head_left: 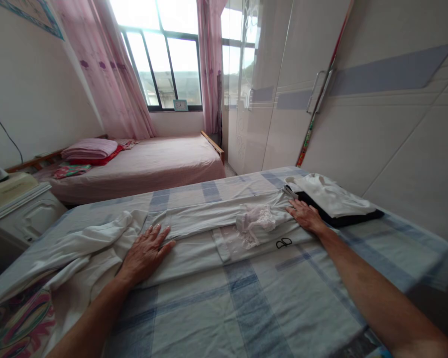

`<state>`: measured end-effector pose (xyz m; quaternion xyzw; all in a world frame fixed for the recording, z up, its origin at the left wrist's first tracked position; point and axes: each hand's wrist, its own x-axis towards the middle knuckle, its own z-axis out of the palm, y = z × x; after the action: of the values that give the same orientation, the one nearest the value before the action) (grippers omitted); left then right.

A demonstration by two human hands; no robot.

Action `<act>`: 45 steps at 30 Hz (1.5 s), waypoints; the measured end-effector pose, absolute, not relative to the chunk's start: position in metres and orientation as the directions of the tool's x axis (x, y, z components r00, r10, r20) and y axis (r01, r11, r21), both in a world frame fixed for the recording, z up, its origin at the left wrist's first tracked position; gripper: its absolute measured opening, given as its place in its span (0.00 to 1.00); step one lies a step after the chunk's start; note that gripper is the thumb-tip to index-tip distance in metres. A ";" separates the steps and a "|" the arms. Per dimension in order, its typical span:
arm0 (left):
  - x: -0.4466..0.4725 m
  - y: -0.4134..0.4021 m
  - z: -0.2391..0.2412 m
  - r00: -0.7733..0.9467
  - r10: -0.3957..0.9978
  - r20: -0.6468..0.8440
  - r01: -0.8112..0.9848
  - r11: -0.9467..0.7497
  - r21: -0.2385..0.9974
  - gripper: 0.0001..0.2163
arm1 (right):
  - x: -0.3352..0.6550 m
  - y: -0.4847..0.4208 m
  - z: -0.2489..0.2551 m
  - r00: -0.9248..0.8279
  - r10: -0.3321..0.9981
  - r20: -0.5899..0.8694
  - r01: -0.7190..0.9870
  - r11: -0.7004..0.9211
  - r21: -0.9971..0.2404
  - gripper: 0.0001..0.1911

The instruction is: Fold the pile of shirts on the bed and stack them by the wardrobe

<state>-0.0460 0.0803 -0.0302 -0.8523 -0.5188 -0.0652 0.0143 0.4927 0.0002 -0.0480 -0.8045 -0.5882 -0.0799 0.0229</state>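
A pale garment with lace trim [194, 243] is laid out in a long strip across a blue-and-white checked cloth [242, 288]. My left hand [145, 253] lies flat on its left part, fingers spread. At the other end, my right hand [304, 215] rests flat with its fingers stretched out. Between the hands are lacy pieces [259, 219], and a small black loop mark [283, 242] shows near my right hand. Rumpled white clothing with a colourful print [93, 248] lies beside my left arm.
Right of my right hand, a white garment [332, 194] lies on a folded black one [343, 217]. A pink-covered bed [164, 161] stands beyond, under the window. Wardrobe doors [287, 99] line the right side. At far left is a pale boxy appliance [18, 219].
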 end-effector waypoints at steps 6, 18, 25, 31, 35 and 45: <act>-0.049 0.082 -0.035 0.458 0.876 0.149 0.883 -0.468 0.034 0.27 | 0.498 0.002 -0.056 0.282 0.939 0.197 0.954 -0.297 0.051 0.24; -0.042 0.072 -0.025 0.602 0.785 0.144 0.784 -0.616 0.076 0.26 | 0.493 0.000 -0.050 0.290 0.929 0.230 0.957 -0.276 -0.091 0.22; -0.045 0.074 -0.025 0.559 0.803 0.209 0.806 -0.585 0.090 0.25 | 0.498 -0.010 -0.026 0.473 0.835 0.282 0.877 -0.413 -0.247 0.27; -0.044 0.062 -0.010 0.610 0.767 0.197 0.751 -0.639 0.163 0.24 | 0.492 -0.029 -0.001 0.493 0.821 0.290 0.858 -0.403 -0.318 0.23; -0.039 0.053 -0.001 0.557 0.825 0.097 0.809 -0.565 0.164 0.25 | 0.446 -0.016 0.018 0.297 0.890 0.347 0.915 -0.160 -0.371 0.26; -0.073 0.035 0.012 0.561 0.827 -0.040 0.824 -0.552 0.128 0.34 | 0.323 0.013 -0.019 -0.085 0.956 0.281 0.974 0.140 -0.181 0.26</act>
<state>-0.0733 0.0346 0.0118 -0.8809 -0.4686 -0.0122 -0.0661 0.3231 0.0128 -0.0189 -0.6554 -0.7361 -0.0262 0.1673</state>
